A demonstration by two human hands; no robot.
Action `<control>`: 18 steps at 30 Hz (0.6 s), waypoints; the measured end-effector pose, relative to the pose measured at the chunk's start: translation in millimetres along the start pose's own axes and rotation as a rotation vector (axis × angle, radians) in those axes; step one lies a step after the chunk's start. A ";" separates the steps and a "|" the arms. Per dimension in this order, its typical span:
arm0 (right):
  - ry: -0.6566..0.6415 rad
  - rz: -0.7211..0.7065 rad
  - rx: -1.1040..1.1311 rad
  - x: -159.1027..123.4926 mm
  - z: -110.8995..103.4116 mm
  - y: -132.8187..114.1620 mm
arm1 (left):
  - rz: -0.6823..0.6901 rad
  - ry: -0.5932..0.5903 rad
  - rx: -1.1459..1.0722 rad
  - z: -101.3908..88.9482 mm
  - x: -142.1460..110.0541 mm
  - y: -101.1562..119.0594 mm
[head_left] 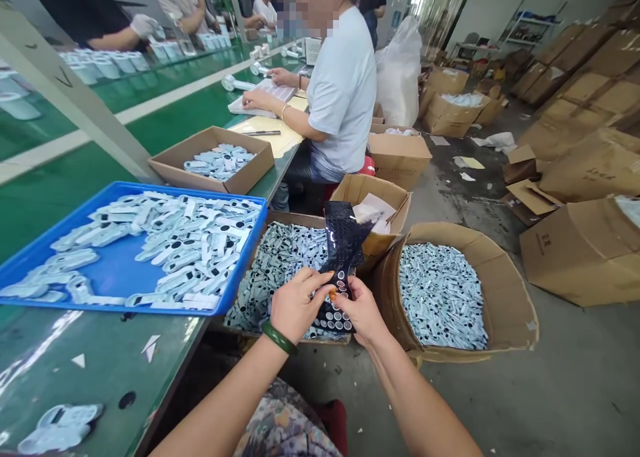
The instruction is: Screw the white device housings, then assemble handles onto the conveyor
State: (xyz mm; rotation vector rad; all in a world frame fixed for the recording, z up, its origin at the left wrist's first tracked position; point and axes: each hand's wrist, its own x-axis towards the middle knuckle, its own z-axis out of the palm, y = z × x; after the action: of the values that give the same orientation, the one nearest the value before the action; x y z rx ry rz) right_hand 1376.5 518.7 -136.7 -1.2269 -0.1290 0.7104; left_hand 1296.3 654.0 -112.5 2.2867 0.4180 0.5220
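Note:
My left hand [294,305], with a green bangle [280,337] on its wrist, pinches a glossy black sheet of round stickers [345,233]. Across from it, my right hand [364,308] grips the sheet's right edge, thumb close to the left fingertips. The sheet is bent, its upper part standing up and its lower part showing rows of pale-ringed circles. Whether a single sticker sits between the fingertips is too small to tell. Below the hands is a cardboard box of light-blue plastic parts [280,253], partly covered by the sheet.
A blue tray [114,243] of similar parts with black spots stands on the green table [45,350] at left. Behind it is a shallow carton [235,175]. A large carton [505,297] of parts stands at right. A seated co-worker [340,90] works ahead at the table.

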 end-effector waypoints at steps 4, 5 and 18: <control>-0.029 0.026 0.029 -2.3 5.7 0.9 | 0.051 0.007 0.020 -4.0 -3.3 5.3; -0.038 0.033 0.038 -3.6 8.5 1.6 | 0.062 0.025 0.019 -4.7 -3.9 6.4; -0.036 -0.176 -0.277 46.4 -4.0 -23.9 | -0.091 0.217 -0.319 -43.6 -29.2 22.1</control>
State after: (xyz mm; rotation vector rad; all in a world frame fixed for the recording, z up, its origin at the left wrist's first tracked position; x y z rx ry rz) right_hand 1424.7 537.8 -129.7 -1.4467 -0.3703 0.5739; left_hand 1253.1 652.2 -75.4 1.9041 0.5029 0.7380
